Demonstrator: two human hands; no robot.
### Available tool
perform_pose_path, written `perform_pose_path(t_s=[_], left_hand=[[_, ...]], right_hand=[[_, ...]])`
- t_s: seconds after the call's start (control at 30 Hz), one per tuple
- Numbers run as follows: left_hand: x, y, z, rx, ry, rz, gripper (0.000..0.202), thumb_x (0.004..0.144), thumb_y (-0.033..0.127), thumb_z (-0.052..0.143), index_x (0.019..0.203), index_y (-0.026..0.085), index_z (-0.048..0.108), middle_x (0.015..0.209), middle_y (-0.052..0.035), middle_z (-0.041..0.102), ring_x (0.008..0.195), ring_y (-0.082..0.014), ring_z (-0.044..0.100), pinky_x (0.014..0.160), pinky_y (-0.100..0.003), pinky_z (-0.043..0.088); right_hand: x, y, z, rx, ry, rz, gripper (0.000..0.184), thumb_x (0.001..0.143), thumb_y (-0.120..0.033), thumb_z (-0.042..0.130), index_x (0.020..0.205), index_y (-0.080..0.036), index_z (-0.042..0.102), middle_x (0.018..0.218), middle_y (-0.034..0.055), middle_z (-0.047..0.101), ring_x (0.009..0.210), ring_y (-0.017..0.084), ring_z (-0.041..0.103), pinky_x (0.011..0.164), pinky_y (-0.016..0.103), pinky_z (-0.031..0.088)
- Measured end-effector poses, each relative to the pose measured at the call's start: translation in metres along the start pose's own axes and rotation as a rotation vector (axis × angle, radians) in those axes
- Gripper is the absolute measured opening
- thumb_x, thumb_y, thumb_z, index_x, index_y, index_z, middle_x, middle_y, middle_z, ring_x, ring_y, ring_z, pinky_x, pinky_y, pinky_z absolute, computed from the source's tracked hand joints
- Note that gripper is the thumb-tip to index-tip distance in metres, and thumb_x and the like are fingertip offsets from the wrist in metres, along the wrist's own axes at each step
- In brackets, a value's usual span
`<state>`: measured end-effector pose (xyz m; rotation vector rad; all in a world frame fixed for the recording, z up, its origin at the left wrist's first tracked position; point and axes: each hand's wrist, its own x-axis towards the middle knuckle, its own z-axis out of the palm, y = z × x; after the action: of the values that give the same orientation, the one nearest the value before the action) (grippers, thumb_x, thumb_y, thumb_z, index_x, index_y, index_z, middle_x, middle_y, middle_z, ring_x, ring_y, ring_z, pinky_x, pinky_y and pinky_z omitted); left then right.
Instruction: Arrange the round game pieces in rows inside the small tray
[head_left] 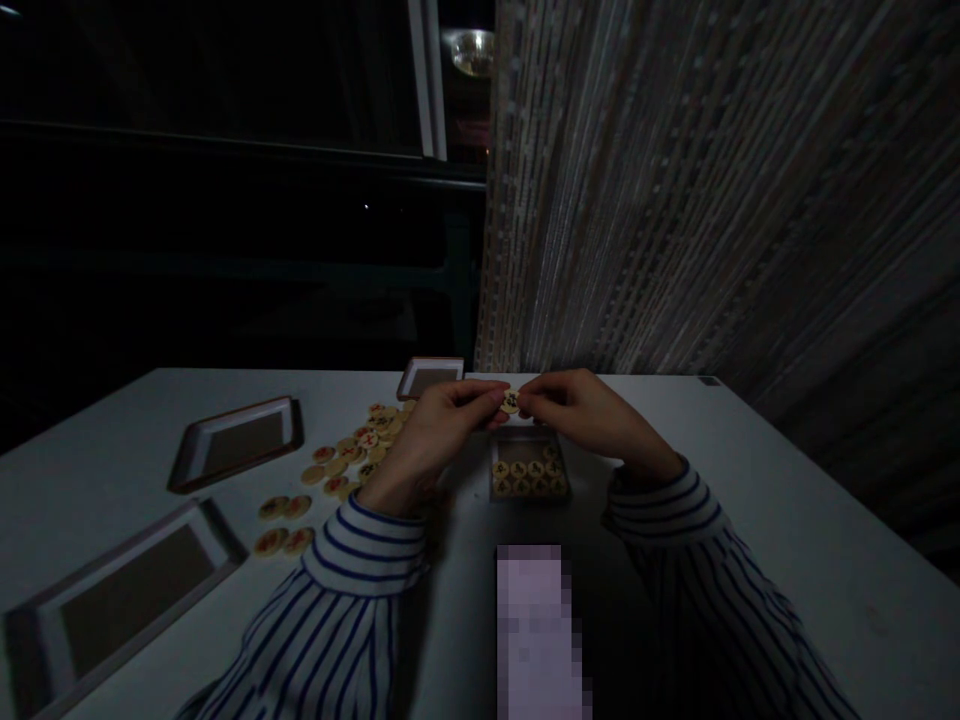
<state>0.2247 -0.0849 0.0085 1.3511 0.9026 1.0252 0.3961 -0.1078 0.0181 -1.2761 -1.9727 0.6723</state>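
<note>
Between the fingertips of my left hand [446,425] and my right hand [585,415] is a round Chinese chess piece [511,401] with a dark character facing me. Both hands pinch it, one from each side, above the far edge of a small box [492,492]. Rows of chess pieces [535,470] with dark characters lie in the near part of that box. A loose pile of chess pieces [349,450], some with red characters and some with dark, spreads on the table left of my left hand. My left forearm hides part of it.
Several more chess pieces [285,507] lie nearer on the left of the white table [750,560]. Shallow trays stand at the left [232,447], near left [214,535] and far edge [431,365]. A pixelated phone-like rectangle [532,630] lies in front. A string curtain [600,200] hangs behind.
</note>
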Motion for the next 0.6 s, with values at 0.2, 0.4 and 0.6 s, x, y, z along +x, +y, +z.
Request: perform_pose_path(t_s=[0.2, 0.4, 0.6], left_hand=[[0.0015, -0.0019, -0.0044, 0.182, -0.001, 0.088, 0.024, 0.066, 0.035, 0.068, 0.081, 0.017, 0.071, 0.082, -0.0046, 0.070, 0.078, -0.0151, 0.061, 0.074, -0.028, 0.047], [0.0004, 0.0000, -0.0039, 0.209, -0.020, 0.084, 0.022, 0.064, 0.032, 0.069, 0.080, 0.017, 0.071, 0.082, -0.0040, 0.071, 0.077, -0.0151, 0.061, 0.074, -0.027, 0.047], [-0.0005, -0.0001, -0.0038, 0.158, 0.010, 0.072, 0.023, 0.063, 0.032, 0.070, 0.080, 0.017, 0.071, 0.080, -0.0038, 0.070, 0.071, -0.0131, 0.060, 0.069, -0.025, 0.046]], right_hand=[[-0.0017, -0.0001, -0.0011, -0.014, -0.004, 0.011, 0.022, 0.078, -0.026, 0.050, 0.083, -0.014, 0.067, 0.075, 0.0028, 0.067, 0.069, 0.013, 0.059, 0.059, 0.022, 0.041], [-0.0034, -0.0031, -0.0025, -0.028, -0.029, 0.024, 0.025, 0.079, -0.029, 0.050, 0.086, -0.013, 0.068, 0.074, 0.0027, 0.067, 0.069, 0.014, 0.059, 0.058, 0.022, 0.042], [-0.0024, -0.0027, -0.0012, 0.035, -0.025, -0.006, 0.025, 0.080, -0.029, 0.049, 0.086, -0.013, 0.067, 0.081, 0.0037, 0.068, 0.076, 0.015, 0.061, 0.066, 0.024, 0.045]])
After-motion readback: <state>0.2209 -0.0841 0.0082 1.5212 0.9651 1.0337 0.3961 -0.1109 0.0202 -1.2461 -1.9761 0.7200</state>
